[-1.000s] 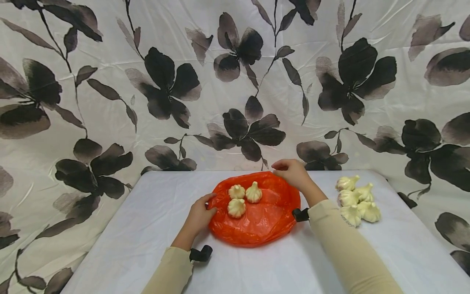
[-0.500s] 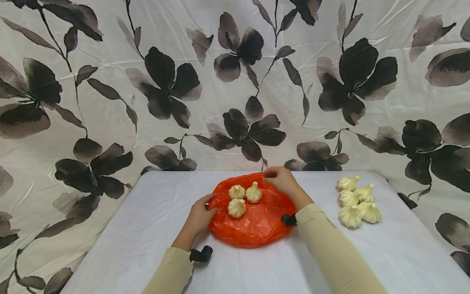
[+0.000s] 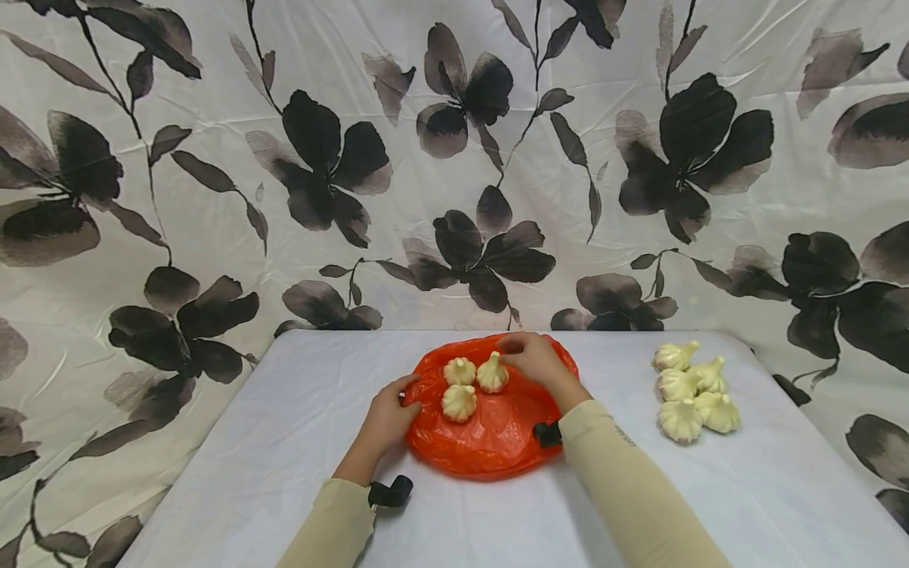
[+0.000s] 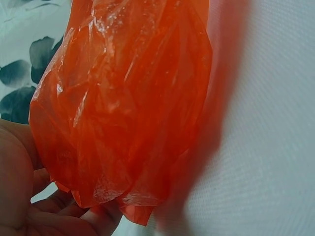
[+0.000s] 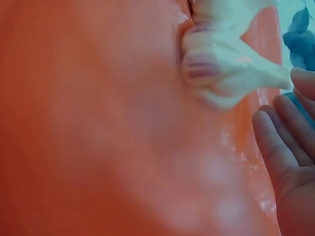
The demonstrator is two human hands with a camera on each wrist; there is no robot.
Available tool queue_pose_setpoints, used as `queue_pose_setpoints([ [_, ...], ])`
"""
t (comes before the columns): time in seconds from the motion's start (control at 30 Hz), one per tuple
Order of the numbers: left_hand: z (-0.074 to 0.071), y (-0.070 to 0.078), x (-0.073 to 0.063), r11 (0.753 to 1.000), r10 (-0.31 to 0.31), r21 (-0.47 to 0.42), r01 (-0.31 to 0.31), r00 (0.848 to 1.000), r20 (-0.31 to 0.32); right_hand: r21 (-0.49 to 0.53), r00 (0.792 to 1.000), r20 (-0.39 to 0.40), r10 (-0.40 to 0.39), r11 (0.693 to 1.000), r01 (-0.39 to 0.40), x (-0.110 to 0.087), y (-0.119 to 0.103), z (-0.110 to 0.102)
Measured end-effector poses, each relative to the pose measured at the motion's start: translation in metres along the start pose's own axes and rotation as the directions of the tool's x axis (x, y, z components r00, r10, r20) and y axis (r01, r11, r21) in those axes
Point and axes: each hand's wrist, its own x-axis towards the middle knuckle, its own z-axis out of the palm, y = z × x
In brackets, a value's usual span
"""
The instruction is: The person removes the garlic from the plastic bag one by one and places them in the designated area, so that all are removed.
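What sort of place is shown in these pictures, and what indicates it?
Probably an indoor, staged tabletop workspace: a flat white table, a wrinkled, pale, dark-flowered fabric backdrop behind it, and rounded, cream-coloured garlic bulbs grouped at the right.

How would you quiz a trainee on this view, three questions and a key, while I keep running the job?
1. Count: how many garlic bulbs lie on the white-covered table, outside the red plastic bag?
2. True or false: the left hand holds the bag at its edge.
3. Multiple choice: what are the fingertips of the right hand nearest to?
a) the left hand
b) the stem of the upper-right bulb in the bag
c) a bulb outside the bag

Key: 1. Five. 2. True. 3. b.
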Motion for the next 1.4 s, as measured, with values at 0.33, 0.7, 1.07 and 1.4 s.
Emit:
queue_pose_setpoints([
  [0.33,0.001,0.000,0.000,1.000,0.001,-0.007,-0.001,1.000,-0.004,0.002,1.000,0.016,-0.004,1.000,0.004,-0.005,-0.009,0.006],
  [0.7,0.000,0.001,-0.002,1.000,0.023,-0.013,-0.023,1.000,0.000,-0.033,1.000,0.004,-0.021,0.999,0.021,-0.007,-0.013,0.005],
  [1.07,-0.001,0.001,-0.002,1.000,0.030,0.002,-0.030,1.000,-0.005,-0.054,0.996,0.010,-0.086,0.995,0.086,-0.011,-0.020,0.000],
  [1.4,-0.002,0.001,-0.001,1.000,0.029,0.012,-0.029,1.000,-0.005,-0.103,0.993,0.019,-0.114,0.988,0.115,-0.020,-0.030,-0.010],
])
